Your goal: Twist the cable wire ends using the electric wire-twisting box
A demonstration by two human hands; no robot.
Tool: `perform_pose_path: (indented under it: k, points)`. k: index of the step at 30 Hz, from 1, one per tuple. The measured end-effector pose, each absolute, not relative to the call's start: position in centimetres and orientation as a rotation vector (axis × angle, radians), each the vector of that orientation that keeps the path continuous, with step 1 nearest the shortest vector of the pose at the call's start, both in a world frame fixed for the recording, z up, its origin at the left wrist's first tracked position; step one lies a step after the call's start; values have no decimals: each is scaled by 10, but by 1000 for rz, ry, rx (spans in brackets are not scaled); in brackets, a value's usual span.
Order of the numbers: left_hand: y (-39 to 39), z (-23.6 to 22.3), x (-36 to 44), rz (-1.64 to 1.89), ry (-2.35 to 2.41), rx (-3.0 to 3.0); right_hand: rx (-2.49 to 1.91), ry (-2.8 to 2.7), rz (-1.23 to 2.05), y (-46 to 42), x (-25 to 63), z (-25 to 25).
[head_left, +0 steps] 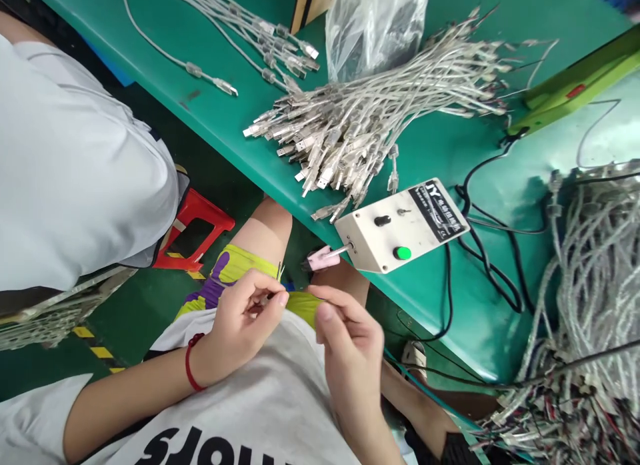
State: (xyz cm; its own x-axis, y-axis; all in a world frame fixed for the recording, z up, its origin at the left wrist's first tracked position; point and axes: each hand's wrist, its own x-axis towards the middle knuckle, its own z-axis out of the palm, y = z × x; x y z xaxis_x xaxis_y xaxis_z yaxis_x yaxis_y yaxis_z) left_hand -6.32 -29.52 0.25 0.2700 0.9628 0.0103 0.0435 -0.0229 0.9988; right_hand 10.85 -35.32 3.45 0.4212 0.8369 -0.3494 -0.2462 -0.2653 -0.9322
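Observation:
My left hand (250, 311), with a red cord on its wrist, is closed in a pinch above my lap. Thin wire ends (281, 271) stick up by its fingertips. Just to its right, my right hand (353, 341) also pinches with thumb and forefinger; whatever lies in it is too small to make out. Beyond my hands, a cream machine box (403, 225) marked JY rests at the table edge, with a green button, a black knob and a toggle switch. A pink clip (324, 258) sits on its metal shaft, apart from both hands.
A large bundle of USB cables (350, 131) lies on the green table (200, 111), beside a clear plastic bag (375, 31). More cables (585, 271) heap at the right. Black cords (493, 271) trail behind the box. A person (85, 165) sits at left near a red stool (200, 228).

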Motion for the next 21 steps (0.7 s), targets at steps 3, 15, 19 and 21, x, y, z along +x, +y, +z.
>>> perform_pose_path:
  k: [3, 15, 19, 21]
  points:
    - [-299, 12, -66, 987, 950, 1568, -1327, -490, 1311, -345, 90, 26]
    - [-308, 26, -67, 1021, 762, 1738, -1064, -240, 1569, -357, 92, 37]
    - [-314, 19, -72, 1002, 694, 1638, -1091, -357, 1469, -360, 91, 26]
    - [-318, 21, -72, 1020, 675, 1578, -1120, -486, 1416, -360, 91, 20]
